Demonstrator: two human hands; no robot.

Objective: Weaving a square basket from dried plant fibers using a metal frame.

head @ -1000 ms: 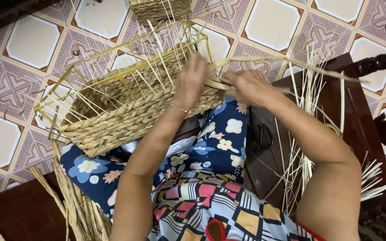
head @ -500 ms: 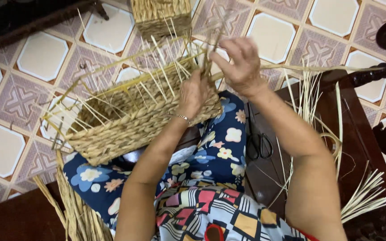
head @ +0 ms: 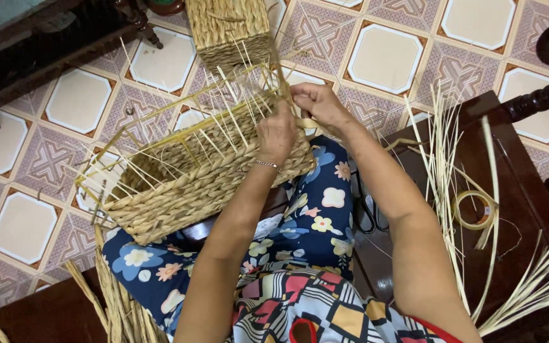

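A half-woven rectangular straw basket [head: 179, 190] rests on my lap, its thin upright stakes sticking out around a yellow wire frame. My left hand [head: 277, 134], with a thin bracelet at the wrist, presses on the basket's right end near the rim. My right hand [head: 316, 103] sits just above it at the rim corner, fingers pinched on a flat straw strand [head: 307, 124] that bends over the edge.
A finished woven basket [head: 227, 25] stands on the tiled floor beyond. On the dark wooden bench [head: 509, 165] at my right lie loose straw strands [head: 443, 165], a roll of tape [head: 474, 209] and scissors [head: 370, 213]. More straw bundles [head: 119, 305] lie at lower left.
My right hand moved from the right side in to the basket's rim corner, drawing the strand with it. The left hand stayed on the basket's end. The view shifted slightly.
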